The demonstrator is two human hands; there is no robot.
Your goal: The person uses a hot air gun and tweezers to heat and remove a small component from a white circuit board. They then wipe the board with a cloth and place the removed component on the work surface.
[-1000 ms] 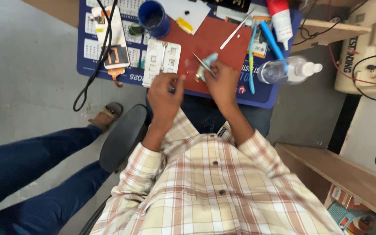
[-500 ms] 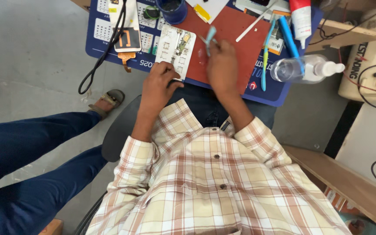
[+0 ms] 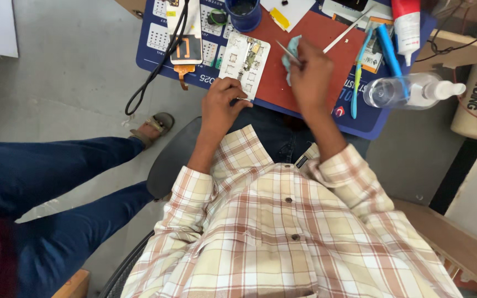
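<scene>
An opened phone (image 3: 244, 62) is lain on the red mat (image 3: 316, 49); judged light, stiff and fragile, best gripped by its edges. Its lower edge is pinched by the left hand (image 3: 222, 105). Just right of the phone, tweezers (image 3: 287, 51) and blue cloth (image 3: 292, 52) are clamped by the right hand (image 3: 311, 74).

One head camera looks steeply down from well above, over a checked shirt (image 3: 282, 232), onto the desk (image 3: 310, 83) edge.
</scene>
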